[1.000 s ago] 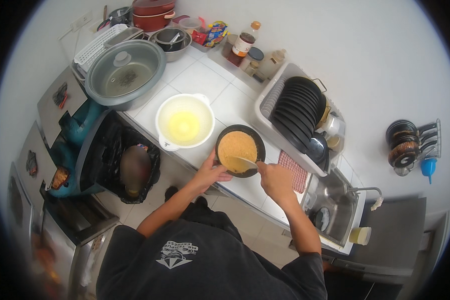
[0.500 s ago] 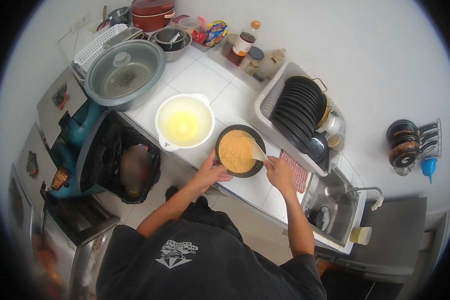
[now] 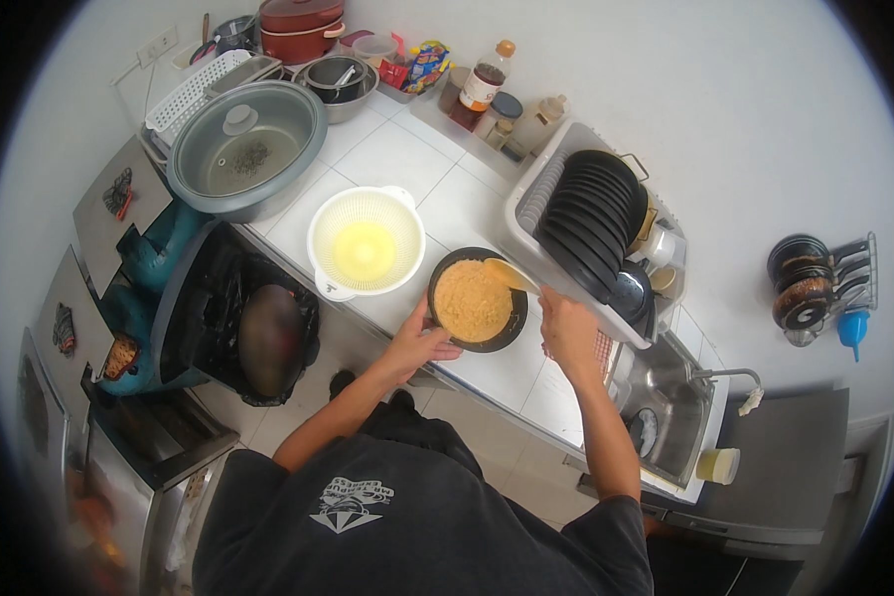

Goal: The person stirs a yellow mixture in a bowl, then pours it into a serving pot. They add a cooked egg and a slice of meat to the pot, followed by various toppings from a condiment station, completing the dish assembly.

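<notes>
A round black bowl [image 3: 516,323] holding a thick, lumpy orange-tan mixture [image 3: 472,300] stands near the front edge of the white tiled counter. My left hand [image 3: 419,341] grips the bowl at its lower left, fingers under the near side and thumb up along the wall. In my right hand [image 3: 568,331] is the handle of a broad spoon [image 3: 510,275]; its head, coated yellow-orange, rests at the bowl's upper right rim. Just left of the bowl is a white colander [image 3: 321,241] with a pale yellow content, perhaps liquid, at the bottom.
Behind my right hand stands a dish rack [image 3: 519,221] full of black plates. A steel sink [image 3: 677,417] lies to the right. A large lidded pot [image 3: 209,159] is at the left, above a bin lined with black plastic [image 3: 303,343]. Bottles and jars [image 3: 482,89] line the wall.
My right hand has shifted slightly right, drawing the spoon from inside the mixture to the bowl's upper right rim. My left hand keeps its hold on the bowl.
</notes>
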`<state>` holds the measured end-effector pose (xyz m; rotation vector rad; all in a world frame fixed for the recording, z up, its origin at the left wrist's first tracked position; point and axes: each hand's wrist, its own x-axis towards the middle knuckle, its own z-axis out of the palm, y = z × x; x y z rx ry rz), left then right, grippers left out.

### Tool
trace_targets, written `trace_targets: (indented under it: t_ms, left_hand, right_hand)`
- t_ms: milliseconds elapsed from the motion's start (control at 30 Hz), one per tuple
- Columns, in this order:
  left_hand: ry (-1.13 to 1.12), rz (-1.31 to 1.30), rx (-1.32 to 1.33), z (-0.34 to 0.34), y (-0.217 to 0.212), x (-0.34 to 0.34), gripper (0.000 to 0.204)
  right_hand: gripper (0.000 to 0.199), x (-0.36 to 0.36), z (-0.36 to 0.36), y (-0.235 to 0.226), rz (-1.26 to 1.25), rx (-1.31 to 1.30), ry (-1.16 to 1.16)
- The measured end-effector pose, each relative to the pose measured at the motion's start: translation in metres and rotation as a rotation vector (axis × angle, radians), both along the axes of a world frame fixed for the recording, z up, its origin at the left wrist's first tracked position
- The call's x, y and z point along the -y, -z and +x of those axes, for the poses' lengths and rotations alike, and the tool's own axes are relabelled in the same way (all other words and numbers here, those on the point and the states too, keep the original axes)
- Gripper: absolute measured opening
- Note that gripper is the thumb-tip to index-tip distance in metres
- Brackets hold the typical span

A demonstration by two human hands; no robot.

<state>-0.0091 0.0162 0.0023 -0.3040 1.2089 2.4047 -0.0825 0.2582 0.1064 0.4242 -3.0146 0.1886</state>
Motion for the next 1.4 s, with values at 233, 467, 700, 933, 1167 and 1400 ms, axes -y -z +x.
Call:
trace_targets:
  t_ms: [233,467,700,933,1167,1400]
  left_hand:
    - [0.012,0.012,-0.001,-0.001,-0.002,0.001,0.089]
    - [-0.007,0.012,0.001,0.001,-0.001,-0.001,0.089]
    - [-0.014,-0.012,-0.002,0.001,0.0,-0.001,0.088]
    - [-0.001,0.007,-0.014,0.002,0.0,-0.002,0.088]
    - [-0.002,0.0,0.004,0.001,-0.002,-0.003,0.087]
    - [-0.006,-0.028,0.0,0.002,-0.004,-0.001,0.087]
  right_hand:
    - [0.028,0.007,-0.003,0.025,-0.237,0.13,-0.129]
    - [0.025,-0.013,0.005,-0.021,0.006,0.05,-0.359]
    - [0.023,-0.008,0.027,0.007,0.192,0.063,0.02]
    - [0.029,-0.007,0.042,0.021,-0.178,0.356,0.064]
    - [0.027,0.008,0.056,0.0,-0.096,0.249,0.022]
    - [0.023,0.004,0.044,-0.005,-0.036,0.092,-0.003]
